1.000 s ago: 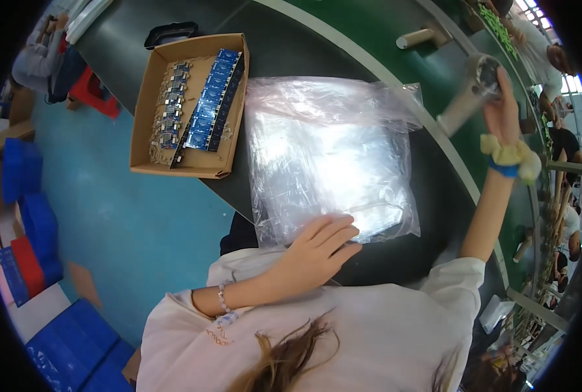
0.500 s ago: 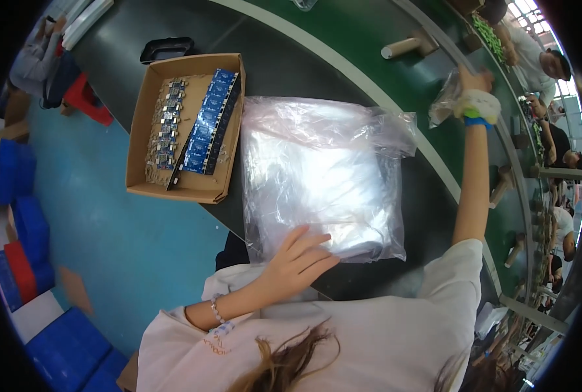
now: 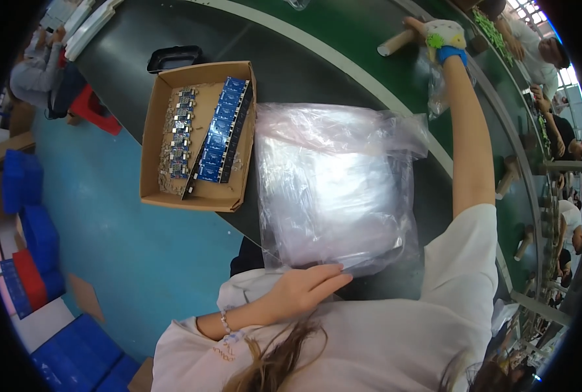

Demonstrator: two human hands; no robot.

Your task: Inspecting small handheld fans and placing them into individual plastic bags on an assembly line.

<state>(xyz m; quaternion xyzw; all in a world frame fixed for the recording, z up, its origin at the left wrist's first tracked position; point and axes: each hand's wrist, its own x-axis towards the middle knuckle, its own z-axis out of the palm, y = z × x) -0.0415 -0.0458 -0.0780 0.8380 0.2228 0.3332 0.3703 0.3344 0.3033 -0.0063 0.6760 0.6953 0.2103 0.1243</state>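
My left hand [image 3: 307,289] lies at the near edge of a large clear plastic bag [image 3: 330,196], fingers stretched out and fingertips at its lower edge. Shiny flat sheets or bags seem to be inside; the glare hides the detail. My right arm reaches far over the green belt. My right hand [image 3: 444,34], with a pale covering and a blue band at the wrist, is beside a brown cardboard tube [image 3: 395,43]; its fingers are mostly hidden. A small clear bag [image 3: 438,95] lies on the belt just below that hand.
Left of the large bag, a cardboard box [image 3: 148,147] holds blue circuit boards [image 3: 220,130] and a strip of small boards [image 3: 182,134]. Behind it lies a black tray [image 3: 173,57]. More tubes [image 3: 508,178] sit along the belt; people work beyond it. Blue bins [image 3: 75,353] stand on the floor.
My right hand has moved farther out and left along the belt, past the small clear bag. My left hand has slid back toward me from the bag's surface to its near edge.
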